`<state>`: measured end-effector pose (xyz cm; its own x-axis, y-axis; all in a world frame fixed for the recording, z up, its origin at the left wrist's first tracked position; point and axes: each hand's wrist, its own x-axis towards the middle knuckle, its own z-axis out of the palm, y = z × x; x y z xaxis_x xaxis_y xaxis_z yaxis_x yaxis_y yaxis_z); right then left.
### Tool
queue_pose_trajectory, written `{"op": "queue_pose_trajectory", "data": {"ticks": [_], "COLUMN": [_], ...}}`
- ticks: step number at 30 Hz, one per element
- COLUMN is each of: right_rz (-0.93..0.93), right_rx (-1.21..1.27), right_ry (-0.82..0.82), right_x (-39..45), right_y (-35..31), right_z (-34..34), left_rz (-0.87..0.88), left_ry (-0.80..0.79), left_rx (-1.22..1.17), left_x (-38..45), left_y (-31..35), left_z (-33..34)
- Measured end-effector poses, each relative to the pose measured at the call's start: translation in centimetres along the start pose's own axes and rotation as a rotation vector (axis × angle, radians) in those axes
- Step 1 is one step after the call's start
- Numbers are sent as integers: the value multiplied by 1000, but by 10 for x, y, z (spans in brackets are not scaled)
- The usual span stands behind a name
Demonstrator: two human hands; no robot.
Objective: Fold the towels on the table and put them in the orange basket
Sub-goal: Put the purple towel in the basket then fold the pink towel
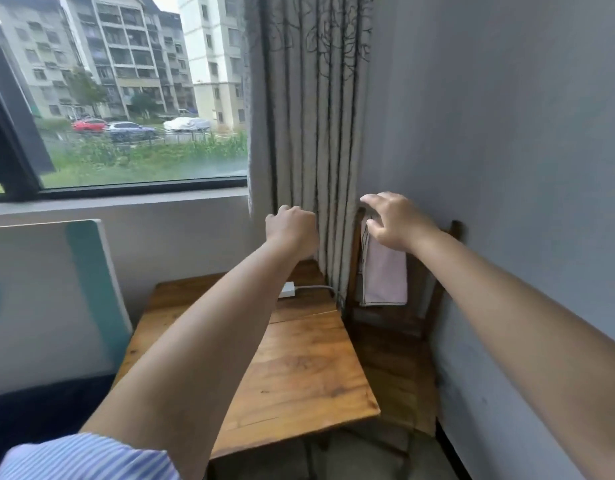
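Right hand (398,221) grip spread wide, holding nothing, poised at the top of the pink towel (385,275), which hangs lengthwise down the chair back (453,230); left hand (292,228) curled, farther from that chair

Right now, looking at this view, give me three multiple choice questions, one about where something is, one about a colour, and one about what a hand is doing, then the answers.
1. Where does the pink towel hang?
A. Over the back of the wooden chair
B. Flat on the wooden table
C. On the window sill

2. What colour is the small adapter on the table?
A. Black
B. White
C. Orange

3. How is the right hand?
A. Closed in a fist
B. Fingers spread, reaching at the top of the towel
C. Pressed flat on the table

Answers:
1 A, the towel drapes down from the chair's top rail beside the curtain.
2 B, the adapter and its cable look white against the wood.
3 B, the fingers are spread above the towel's upper edge, while the left hand is the curled one.
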<state>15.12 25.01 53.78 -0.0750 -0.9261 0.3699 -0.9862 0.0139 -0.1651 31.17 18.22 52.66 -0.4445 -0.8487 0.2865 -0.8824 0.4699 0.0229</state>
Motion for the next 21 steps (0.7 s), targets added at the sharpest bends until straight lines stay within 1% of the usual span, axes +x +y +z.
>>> {"op": "queue_pose_trajectory", "data": {"ticks": [4,7,11,16,21], "right_rz": [40,91,162,280,383], "right_rx": [-8,-34,-42,-39,-45], "right_ry": [21,-2,-37,-65,-122], "right_x": [34,69,118,167,198], "right_y": [52,91,136,184,229], "right_z": [13,32,58,82,115], "left_rz": [36,65,93,92,112], "left_ry": [-29,-70,-102,-199,-275], "left_rx": [-16,-6,-28,-24,-34], "left_x": [56,105,174,247,297], "left_y": [27,41,48,55,69], "left_z": [23,43,71,114,162]}}
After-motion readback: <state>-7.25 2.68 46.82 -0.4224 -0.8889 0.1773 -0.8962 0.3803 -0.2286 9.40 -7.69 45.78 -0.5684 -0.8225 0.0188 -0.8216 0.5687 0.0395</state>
